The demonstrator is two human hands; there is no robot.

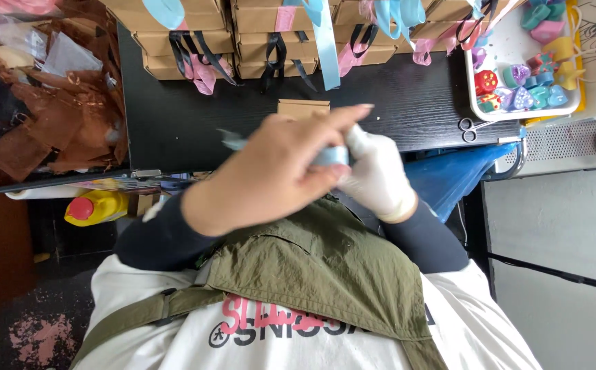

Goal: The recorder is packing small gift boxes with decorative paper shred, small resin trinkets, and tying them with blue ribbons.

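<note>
While bent over a black table (pixel 174 130), working with both hands close to the chest, above an olive apron (pixel 311 274) worn over a white shirt (pixel 133 329). Across the far edge of the table: stacks of flat tan boxes (pixel 195 41) tied with black, pink and pale blue ribbon. To the left: a heap of brown and clear wrapping scraps (pixel 44 109). At the right end of the table: a white tray (pixel 517 113) filled with small coloured trinkets, red, purple, teal and yellow. Beneath the left side of the table: a yellow bottle (pixel 99 205) with a red cap, lying on its side. To the right of the hands, lower down: a blue plastic bag (pixel 455 175). Just behind the hands on the table: one small tan box (pixel 303 108), standing apart from the stacks. Left hand (pixel 277 171): bare, blurred, fingers curled and pinched onto a pale blue ribbon (pixel 328 156). Right hand (pixel 376 175): in a white glove, closed narrowly around the same ribbon, touching the left hand's fingertips. Ribbon held between the two hands, in the air just in front of the table edge, one blurred end trailing to the left. Beside the tray's near corner: small scissors (pixel 472 127), lying flat.
</note>
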